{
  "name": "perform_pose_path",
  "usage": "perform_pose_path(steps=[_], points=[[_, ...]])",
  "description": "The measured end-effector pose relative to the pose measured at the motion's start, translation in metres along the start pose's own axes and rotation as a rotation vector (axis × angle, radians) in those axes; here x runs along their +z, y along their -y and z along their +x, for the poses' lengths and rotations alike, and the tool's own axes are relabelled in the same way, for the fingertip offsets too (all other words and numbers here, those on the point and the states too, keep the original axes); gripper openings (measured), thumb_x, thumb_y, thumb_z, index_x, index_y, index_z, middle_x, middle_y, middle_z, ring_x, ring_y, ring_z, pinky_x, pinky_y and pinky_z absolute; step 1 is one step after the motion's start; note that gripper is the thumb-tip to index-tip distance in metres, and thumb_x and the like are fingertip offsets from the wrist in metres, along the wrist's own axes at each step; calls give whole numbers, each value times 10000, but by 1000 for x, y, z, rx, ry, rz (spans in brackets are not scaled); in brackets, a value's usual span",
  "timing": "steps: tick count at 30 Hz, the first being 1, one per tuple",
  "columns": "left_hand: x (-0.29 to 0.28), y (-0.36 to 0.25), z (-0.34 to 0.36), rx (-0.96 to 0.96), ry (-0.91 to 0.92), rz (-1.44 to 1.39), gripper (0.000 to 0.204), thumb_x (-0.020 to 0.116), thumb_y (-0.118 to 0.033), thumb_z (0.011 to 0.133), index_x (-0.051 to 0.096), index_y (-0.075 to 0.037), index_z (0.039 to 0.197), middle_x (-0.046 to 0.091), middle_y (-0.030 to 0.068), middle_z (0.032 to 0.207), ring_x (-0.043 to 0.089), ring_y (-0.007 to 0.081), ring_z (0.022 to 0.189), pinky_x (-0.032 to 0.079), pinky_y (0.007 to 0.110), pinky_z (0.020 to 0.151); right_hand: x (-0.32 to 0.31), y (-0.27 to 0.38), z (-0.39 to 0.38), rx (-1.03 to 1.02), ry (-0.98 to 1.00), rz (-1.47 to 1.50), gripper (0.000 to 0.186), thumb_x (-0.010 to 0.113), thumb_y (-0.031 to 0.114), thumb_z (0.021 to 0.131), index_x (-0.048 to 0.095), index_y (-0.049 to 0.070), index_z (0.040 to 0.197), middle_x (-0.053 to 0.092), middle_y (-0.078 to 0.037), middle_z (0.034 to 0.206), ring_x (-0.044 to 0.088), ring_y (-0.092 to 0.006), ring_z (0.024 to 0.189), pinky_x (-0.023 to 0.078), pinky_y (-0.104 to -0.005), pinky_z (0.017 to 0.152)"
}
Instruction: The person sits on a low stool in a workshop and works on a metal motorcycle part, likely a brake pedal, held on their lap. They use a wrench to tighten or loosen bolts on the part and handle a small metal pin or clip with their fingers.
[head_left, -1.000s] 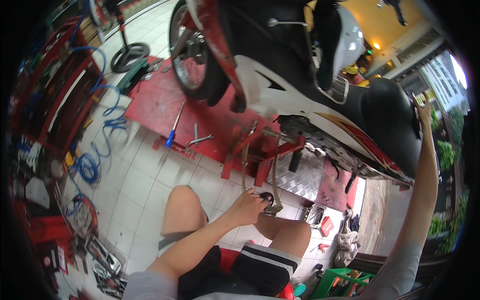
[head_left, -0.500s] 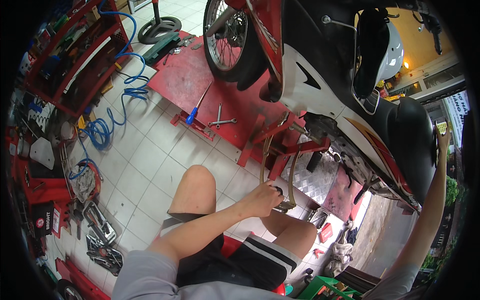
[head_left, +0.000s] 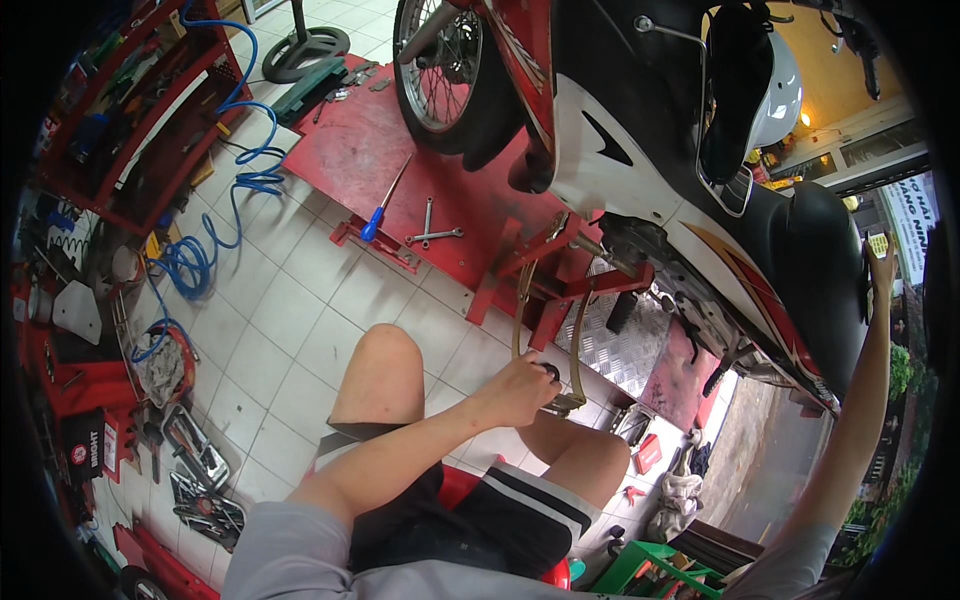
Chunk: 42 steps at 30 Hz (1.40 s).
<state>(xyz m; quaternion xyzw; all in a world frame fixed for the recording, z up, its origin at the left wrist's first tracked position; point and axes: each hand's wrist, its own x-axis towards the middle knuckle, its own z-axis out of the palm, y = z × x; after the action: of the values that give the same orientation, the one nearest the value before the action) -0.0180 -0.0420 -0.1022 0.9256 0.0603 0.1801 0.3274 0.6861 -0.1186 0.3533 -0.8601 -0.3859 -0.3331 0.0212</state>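
My left hand (head_left: 525,383) is closed on a black grip (head_left: 549,372) at the lower end of a U-shaped brass-coloured metal frame (head_left: 575,355), which joins a red steel stand (head_left: 496,300). My right arm reaches far right, where my right hand (head_left: 880,258) is closed on the rear grab rail (head_left: 865,275) beside the black seat (head_left: 810,240) of a white, red and black motorbike (head_left: 600,140). Its spoked front wheel (head_left: 440,95) is over a red platform (head_left: 350,170). A blue-handled screwdriver (head_left: 374,222) and crossed wrenches (head_left: 430,235) lie on that platform.
On the left stand a red tool trolley (head_left: 120,120) and a coiled blue hose (head_left: 185,268), with tool trays (head_left: 195,450) below. A white helmet (head_left: 775,90) is on the motorbike. My knees are below the stand. A green crate (head_left: 640,570) sits at lower right.
The view has swung, so the motorbike and stand appear farther right than a second ago. Both hands still hold the same places, my left arm lying a little flatter in view.
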Motion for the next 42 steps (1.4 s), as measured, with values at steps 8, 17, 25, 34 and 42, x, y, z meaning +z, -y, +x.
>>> perform_pose_path(steps=[8, 17, 25, 34, 42], points=[[4, 2, 0, -10, 56, 58, 141, 639, -72, 671, 673, -70, 808, 658, 64, 708, 657, 210, 754, 409, 340, 827, 8, -14, 5, -113, -22, 152, 900, 760, 515, 761, 383, 133, 1484, 590, -275, 1261, 597, -395, 1145, 457, -464, 963], [2, 2, 0, -26, 49, 1, 122, 610, -40, 648, 648, -48, 764, 622, 109, 654, 657, 262, 743, 436, 366, 891, 6, -13, 6, -114, -64, 116, 950, 767, 573, 736, 374, 155, 1493, 481, -334, 1356, 502, -428, 1262, 414, -493, 1020], [3, 2, 0, -25, 40, -3, 110, 613, -38, 646, 650, -52, 749, 617, 106, 641, 652, 257, 733, 434, 354, 893, 6, -1, -3, -51, -2, 131, 977, 775, 584, 719, 368, 149, 1495, 483, -335, 1357, 463, -447, 1295, 388, -507, 1046], [3, 1, -2, -26, 21, 14, 91, 613, -43, 671, 651, -54, 753, 622, 105, 651, 653, 256, 753, 431, 363, 902, 12, -15, 6, -94, -49, 210, 985, 797, 551, 719, 373, 101, 1486, 546, -299, 1303, 596, -391, 1143, 475, -450, 945], [-3, 0, 0, -14, 124, 127, 215, 626, -89, 717, 686, -77, 923, 675, 51, 736, 657, 186, 771, 389, 334, 812, -3, -2, 0, -86, -6, 230, 978, 797, 530, 730, 365, 87, 1487, 578, -265, 1284, 641, -342, 1065, 490, -418, 917]])
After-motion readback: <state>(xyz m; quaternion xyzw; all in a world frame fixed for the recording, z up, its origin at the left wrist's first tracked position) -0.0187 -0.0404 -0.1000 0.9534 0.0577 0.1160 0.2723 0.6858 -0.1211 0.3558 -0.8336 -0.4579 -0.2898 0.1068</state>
